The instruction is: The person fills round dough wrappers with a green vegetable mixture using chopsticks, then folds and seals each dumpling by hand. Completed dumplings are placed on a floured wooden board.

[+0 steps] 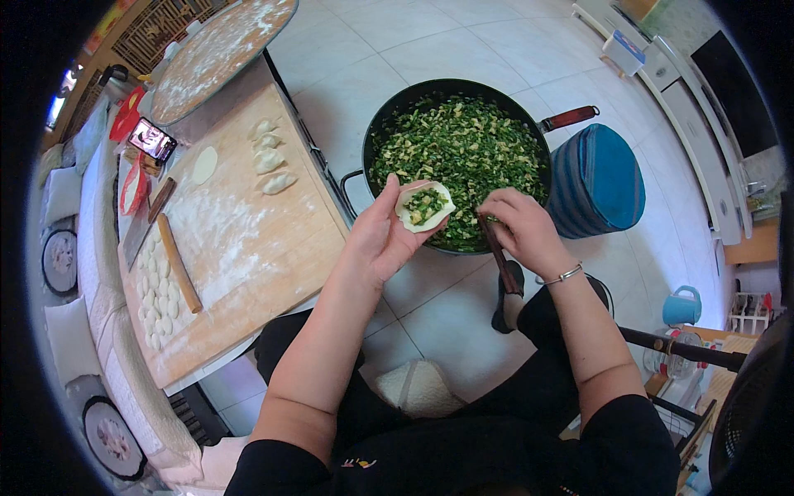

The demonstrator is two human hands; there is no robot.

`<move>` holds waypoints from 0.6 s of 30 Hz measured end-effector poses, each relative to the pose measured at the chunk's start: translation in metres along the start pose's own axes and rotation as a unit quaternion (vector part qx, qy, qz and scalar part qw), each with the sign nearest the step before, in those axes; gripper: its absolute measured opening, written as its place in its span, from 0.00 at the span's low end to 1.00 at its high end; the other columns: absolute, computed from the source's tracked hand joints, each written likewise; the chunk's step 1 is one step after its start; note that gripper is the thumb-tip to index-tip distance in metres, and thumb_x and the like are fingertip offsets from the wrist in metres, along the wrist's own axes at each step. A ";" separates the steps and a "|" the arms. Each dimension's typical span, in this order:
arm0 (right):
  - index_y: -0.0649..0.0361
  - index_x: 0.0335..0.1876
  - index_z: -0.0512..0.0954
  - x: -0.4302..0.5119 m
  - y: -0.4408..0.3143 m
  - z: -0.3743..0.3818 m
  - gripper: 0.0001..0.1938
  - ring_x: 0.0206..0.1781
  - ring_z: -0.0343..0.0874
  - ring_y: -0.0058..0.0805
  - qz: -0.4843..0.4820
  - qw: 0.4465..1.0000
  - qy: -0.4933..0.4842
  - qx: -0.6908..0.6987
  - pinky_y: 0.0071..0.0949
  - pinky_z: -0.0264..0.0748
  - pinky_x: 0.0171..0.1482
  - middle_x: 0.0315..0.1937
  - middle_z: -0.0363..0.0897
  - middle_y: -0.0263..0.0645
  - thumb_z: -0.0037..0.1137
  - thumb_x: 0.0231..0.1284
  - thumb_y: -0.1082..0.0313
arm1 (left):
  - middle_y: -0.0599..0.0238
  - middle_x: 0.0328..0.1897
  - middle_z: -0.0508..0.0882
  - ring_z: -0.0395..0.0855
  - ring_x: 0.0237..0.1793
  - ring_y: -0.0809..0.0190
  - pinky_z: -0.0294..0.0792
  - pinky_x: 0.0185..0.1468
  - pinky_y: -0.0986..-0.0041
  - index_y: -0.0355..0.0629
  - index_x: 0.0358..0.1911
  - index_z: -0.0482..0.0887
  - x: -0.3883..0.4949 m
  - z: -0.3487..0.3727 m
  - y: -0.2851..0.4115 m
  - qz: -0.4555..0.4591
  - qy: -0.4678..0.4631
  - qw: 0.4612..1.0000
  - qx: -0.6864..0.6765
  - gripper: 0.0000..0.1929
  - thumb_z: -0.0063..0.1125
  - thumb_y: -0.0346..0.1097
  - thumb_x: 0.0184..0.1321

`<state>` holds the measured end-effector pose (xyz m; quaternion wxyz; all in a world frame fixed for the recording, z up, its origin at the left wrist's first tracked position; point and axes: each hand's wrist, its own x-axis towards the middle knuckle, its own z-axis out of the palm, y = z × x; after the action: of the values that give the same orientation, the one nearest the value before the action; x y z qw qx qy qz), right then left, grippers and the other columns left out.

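In the palm of my left hand [386, 234] rests a round dough wrapper [406, 214] topped with chopped green and yellow filling. My right hand [520, 228] grips a dark wooden utensil [500, 260] near the pan's front rim; its working end is hidden, so I cannot tell its exact kind. Just beyond both hands stands a deep black pan [367, 146] full of loose green and yellow filling [459, 149]. Several folded dumplings [270, 160] lie in a row on the floured wooden board [273, 248] to the left, with a flat wrapper [205, 165] near them.
A rolling pin [178, 263], a cleaver [138, 235] and several small dough pieces [158, 294] lie on the board. A floured round board [223, 56] stands behind it. The pan's handle [569, 118] points right, above a blue cylindrical stool [598, 180]. A phone [152, 140] leans beyond the board.
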<state>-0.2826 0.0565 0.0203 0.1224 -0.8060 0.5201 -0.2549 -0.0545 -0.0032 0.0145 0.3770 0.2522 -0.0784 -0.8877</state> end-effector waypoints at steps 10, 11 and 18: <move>0.56 0.31 0.76 0.028 -0.040 0.000 0.09 0.42 0.73 0.39 -0.076 0.988 0.122 0.055 0.36 0.70 0.44 0.36 0.73 0.37 0.64 0.43 0.70 | 0.51 0.55 0.76 0.77 0.55 0.55 0.72 0.58 0.60 0.31 0.57 0.68 -0.010 0.016 -0.017 -0.054 -0.059 0.996 0.026 0.27 0.37 0.51 0.71; 0.57 0.31 0.76 0.027 -0.040 0.000 0.09 0.42 0.73 0.39 -0.048 0.989 0.127 0.065 0.35 0.70 0.44 0.36 0.73 0.38 0.64 0.44 0.71 | 0.51 0.56 0.76 0.77 0.55 0.55 0.72 0.58 0.60 0.31 0.58 0.67 -0.012 0.017 -0.018 -0.055 -0.055 0.997 0.031 0.27 0.39 0.51 0.70; 0.60 0.30 0.74 0.030 -0.044 -0.004 0.06 0.41 0.72 0.39 0.011 0.979 0.184 0.089 0.32 0.69 0.44 0.34 0.73 0.40 0.60 0.49 0.71 | 0.61 0.49 0.80 0.81 0.47 0.63 0.76 0.50 0.72 0.34 0.58 0.70 -0.024 0.032 -0.019 0.022 -0.062 0.956 0.287 0.23 0.60 0.33 0.60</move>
<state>-0.2411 0.0489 0.0522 0.0986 -0.7257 0.5177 -0.4423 -0.0683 0.0259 0.0454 0.3024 0.2927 -0.3582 -0.8334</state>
